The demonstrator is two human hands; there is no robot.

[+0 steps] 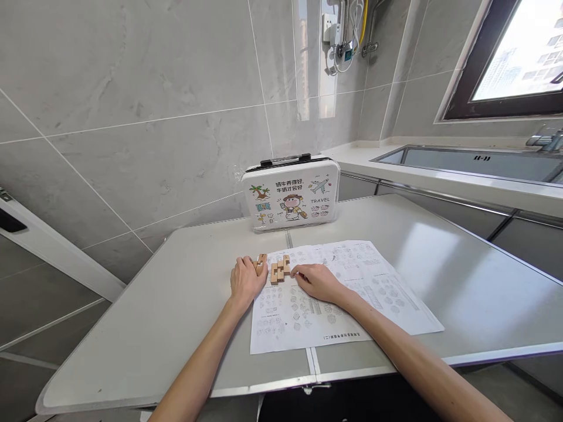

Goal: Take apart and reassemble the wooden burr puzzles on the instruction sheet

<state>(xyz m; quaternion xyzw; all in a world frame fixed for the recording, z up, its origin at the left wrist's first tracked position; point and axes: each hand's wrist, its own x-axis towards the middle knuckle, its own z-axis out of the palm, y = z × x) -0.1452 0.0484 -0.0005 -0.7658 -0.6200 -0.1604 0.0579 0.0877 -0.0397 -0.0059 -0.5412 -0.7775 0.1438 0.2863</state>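
Observation:
My left hand [247, 280] rests at the left edge of a printed paper sheet [352, 334]. Its fingers are wrapped round notched wooden puzzle pieces [262, 258], which the hand partly covers. Just to the right, several more notched wooden pieces [277, 273] lie side by side on the sheet, in stepped positions. My right hand [320, 282] lies on the paper to the right of these. Its fingers are curled together, with the fingertips close beside the nearest piece. Whether anything is between those fingers is hidden.
The sheet of small line diagrams lies on a grey folding table [176, 340] with a centre seam. A white cartoon-printed case [292, 196] with a black handle stands at the back against the tiled wall [132, 117]. A counter with a sink [475, 161] runs along the right.

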